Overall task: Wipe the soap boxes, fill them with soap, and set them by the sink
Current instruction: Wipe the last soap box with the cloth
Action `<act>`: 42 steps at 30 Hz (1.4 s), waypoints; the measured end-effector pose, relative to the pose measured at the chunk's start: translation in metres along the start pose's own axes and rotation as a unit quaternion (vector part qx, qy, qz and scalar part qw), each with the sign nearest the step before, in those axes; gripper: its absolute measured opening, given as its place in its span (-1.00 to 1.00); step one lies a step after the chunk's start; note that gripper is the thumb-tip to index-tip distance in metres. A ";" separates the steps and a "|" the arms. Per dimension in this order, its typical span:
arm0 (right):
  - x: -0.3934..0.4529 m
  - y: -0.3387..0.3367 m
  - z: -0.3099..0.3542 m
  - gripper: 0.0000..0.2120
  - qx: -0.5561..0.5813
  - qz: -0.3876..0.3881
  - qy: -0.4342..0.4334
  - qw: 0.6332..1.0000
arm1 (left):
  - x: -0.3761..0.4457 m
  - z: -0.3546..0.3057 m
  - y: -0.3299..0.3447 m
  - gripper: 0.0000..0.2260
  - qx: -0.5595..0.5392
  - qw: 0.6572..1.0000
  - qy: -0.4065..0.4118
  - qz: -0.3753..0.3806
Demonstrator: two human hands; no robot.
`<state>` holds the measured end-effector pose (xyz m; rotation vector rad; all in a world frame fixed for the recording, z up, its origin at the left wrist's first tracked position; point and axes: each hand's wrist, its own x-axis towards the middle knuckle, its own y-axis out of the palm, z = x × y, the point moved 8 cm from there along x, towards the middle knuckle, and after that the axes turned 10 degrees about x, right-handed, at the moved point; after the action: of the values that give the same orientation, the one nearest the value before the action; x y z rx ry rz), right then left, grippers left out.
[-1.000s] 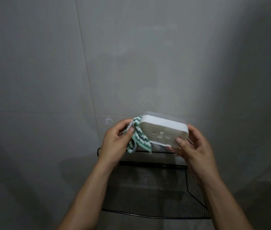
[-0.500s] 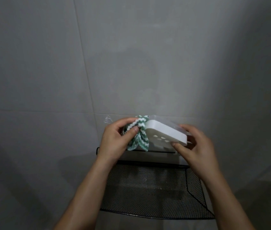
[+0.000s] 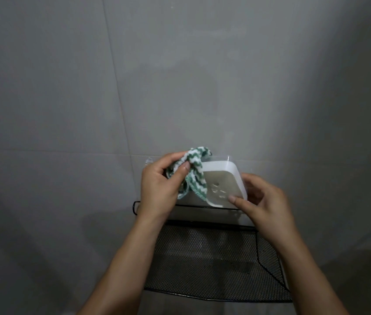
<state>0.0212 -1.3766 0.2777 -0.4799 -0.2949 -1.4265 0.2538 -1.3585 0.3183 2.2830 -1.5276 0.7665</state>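
Head view shows no brand, label or writing that can be read on anything. There is one soap box (image 3: 222,183), white with a clear part behind it, one green-and-white striped cloth (image 3: 191,169), one black mesh rack (image 3: 214,264) on the wall (image 3: 180,76), and two bare hands. The box is held in the air above the rack, between the hands, tilted so its underside with small drain holes faces the camera. The left hand (image 3: 159,185) is at the box's left end, its fingers and thumb curled round the bunched cloth, which lies against the box's left edge and hangs down in front of it. The right hand (image 3: 264,201) is at the box's right end, fingers curled behind it and the thumb pressed on the lower right corner of the underside, gripping it.
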 end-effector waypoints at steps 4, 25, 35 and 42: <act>-0.001 0.010 -0.007 -0.67 0.084 0.008 0.017 0.996 | -0.003 0.006 -0.001 -0.80 -0.011 0.999 -0.008 -0.046; -0.006 0.012 -0.025 -0.47 0.278 -0.071 0.147 0.946 | -0.008 0.023 -0.036 -0.76 0.049 0.986 -0.039 -0.155; 0.001 0.015 -0.010 -0.48 0.318 -0.064 0.131 0.937 | -0.025 0.001 0.011 -0.86 0.041 0.999 -0.024 0.019; 0.003 0.013 0.001 -0.56 0.320 -0.090 0.112 0.937 | -0.048 0.017 0.027 -0.87 0.052 0.993 -0.086 0.068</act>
<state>0.0347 -1.3776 0.2782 0.2473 -0.6019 -1.4489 0.2191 -1.3409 0.2753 2.3939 -1.7746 0.7155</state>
